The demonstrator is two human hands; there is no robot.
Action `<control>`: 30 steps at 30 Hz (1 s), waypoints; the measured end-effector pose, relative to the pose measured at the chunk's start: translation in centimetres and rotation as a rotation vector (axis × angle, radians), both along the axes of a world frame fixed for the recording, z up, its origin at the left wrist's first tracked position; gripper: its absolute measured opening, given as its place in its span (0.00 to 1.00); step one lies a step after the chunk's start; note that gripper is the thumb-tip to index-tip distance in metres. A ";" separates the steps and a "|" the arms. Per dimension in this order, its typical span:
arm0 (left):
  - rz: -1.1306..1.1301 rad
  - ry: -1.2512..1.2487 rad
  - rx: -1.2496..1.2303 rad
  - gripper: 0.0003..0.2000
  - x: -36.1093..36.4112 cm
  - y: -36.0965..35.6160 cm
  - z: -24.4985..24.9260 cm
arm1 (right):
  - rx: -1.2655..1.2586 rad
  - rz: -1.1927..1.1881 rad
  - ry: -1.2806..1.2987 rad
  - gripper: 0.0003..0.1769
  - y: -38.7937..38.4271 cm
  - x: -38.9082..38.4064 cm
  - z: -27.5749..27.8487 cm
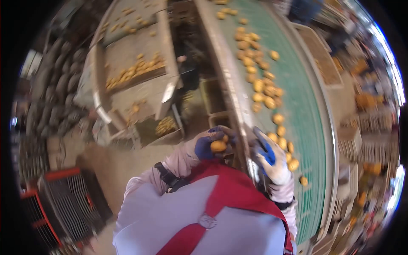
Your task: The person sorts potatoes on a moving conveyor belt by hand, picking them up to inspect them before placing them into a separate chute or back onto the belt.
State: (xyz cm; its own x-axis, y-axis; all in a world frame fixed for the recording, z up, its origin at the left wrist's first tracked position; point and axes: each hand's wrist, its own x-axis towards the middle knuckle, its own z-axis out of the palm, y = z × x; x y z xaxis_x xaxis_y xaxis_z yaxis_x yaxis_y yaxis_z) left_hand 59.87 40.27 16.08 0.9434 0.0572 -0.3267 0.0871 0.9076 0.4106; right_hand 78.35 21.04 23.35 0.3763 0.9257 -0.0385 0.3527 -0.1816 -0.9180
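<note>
Left hand (209, 143): white knit glove with a blue coated palm, fingers curled closed round one potato (218, 146). The potato is rounded, smooth and yellow-tan, and sits in the palm just left of the belt's metal rim (231, 85).

Right hand (272, 160): same kind of glove, fingers stretched out and loosely open. It lies on the near edge of the belt with nothing seen in its grasp.

Conveyor belt (307, 112): green, matte and curved by the lens. It carries a loose line of potatoes (263, 91), oval and lumpy, the nearest just beside the right hand.

Apron (229, 191): red straps over a pale long-sleeved top.

Sorting table (140, 46): grey metal, well to the left, with small yellow potatoes scattered on it.

Bin (165, 126): lies below the table and holds potatoes.

Crate (72, 199): at lower left, red frame with dark slatted sides.
</note>
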 end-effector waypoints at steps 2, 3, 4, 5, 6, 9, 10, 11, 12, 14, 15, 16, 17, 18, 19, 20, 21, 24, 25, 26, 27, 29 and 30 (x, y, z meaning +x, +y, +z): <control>0.095 0.030 0.540 0.14 -4.6 1.7 -2.9 | -0.060 0.015 0.106 0.31 1.0 0.6 -0.2; 0.175 -0.029 0.208 0.13 -6.4 2.6 -3.2 | -0.008 0.045 0.092 0.31 1.9 0.9 -0.2; 0.234 -0.099 -0.124 0.13 -8.3 3.8 -3.4 | 0.045 0.054 0.072 0.30 2.5 0.9 -0.1; 0.336 0.031 -0.120 0.12 -12.1 4.2 -5.2 | -0.036 0.041 0.120 0.29 2.2 -0.1 0.2; 0.425 0.159 -0.121 0.12 -15.5 5.3 -7.9 | -0.054 0.075 0.045 0.25 2.8 0.0 0.8; 0.653 0.197 -0.112 0.13 -20.8 11.4 -12.3 | -0.018 0.080 -0.018 0.22 5.2 0.1 1.7; 0.873 0.189 -0.262 0.15 -21.6 13.6 -13.4 | -0.033 0.093 -0.010 0.23 5.6 0.6 1.0; 1.208 0.465 -0.302 0.17 -23.1 15.9 -16.2 | -0.053 0.103 -0.020 0.24 5.9 1.1 0.9; 1.368 0.502 -0.223 0.18 -23.4 17.0 -17.7 | -0.072 0.111 -0.021 0.25 5.8 1.7 0.1; 0.886 0.422 -0.301 0.14 -24.4 19.1 -19.9 | -0.088 0.112 -0.044 0.26 6.4 2.6 0.5; 0.740 0.607 -0.175 0.14 -22.4 18.9 -20.2 | -0.051 0.079 0.039 0.27 6.0 3.0 -0.3; 0.588 0.789 -0.039 0.14 -16.9 17.1 -15.5 | -0.011 0.046 0.128 0.27 5.6 3.2 -1.5; 0.442 0.612 0.061 0.16 -12.9 16.2 -12.5 | -0.019 0.020 0.132 0.27 5.2 3.1 -1.9; 0.291 0.537 0.108 0.20 -7.9 16.0 -8.3 | -0.076 -0.045 0.193 0.27 5.0 3.1 -2.2; 0.153 0.323 0.170 0.24 -4.4 16.8 -5.4 | -0.117 -0.108 0.246 0.28 4.9 3.0 -2.6; 0.113 0.265 0.295 0.25 -0.2 17.1 -2.0 | -0.113 -0.121 0.245 0.28 4.9 2.9 -2.8; 0.077 0.200 0.422 0.25 4.2 17.3 1.4 | -0.114 -0.136 0.265 0.28 5.0 3.0 -3.0; -0.041 0.018 0.940 0.24 14.1 19.3 5.5 | -0.123 -0.182 0.300 0.29 6.2 3.5 -2.2; -0.081 -0.126 1.274 0.25 17.1 20.4 4.1 | -0.147 -0.186 0.318 0.29 6.9 3.8 -1.7; -0.182 -0.123 1.731 0.26 19.6 20.6 4.8 | -0.169 -0.188 0.336 0.29 7.4 4.1 -1.5; -0.324 -0.067 2.083 0.26 22.0 20.7 4.0 | -0.118 -0.227 0.428 0.28 7.7 4.0 -1.6; -0.573 0.086 2.500 0.28 24.8 19.5 2.3 | -0.135 -0.201 0.250 0.28 8.0 5.0 -1.0; -0.673 0.175 2.566 0.29 25.4 18.9 1.7 | -0.161 -0.166 0.072 0.27 8.1 5.6 -0.8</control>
State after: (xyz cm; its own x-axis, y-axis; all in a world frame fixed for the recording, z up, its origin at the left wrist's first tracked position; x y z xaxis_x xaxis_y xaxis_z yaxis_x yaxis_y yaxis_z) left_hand 85.27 59.13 17.83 0.9759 0.1084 -0.1895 0.1144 -0.9932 0.0213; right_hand 84.00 29.13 22.54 0.5139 0.8310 -0.2129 0.2400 -0.3775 -0.8944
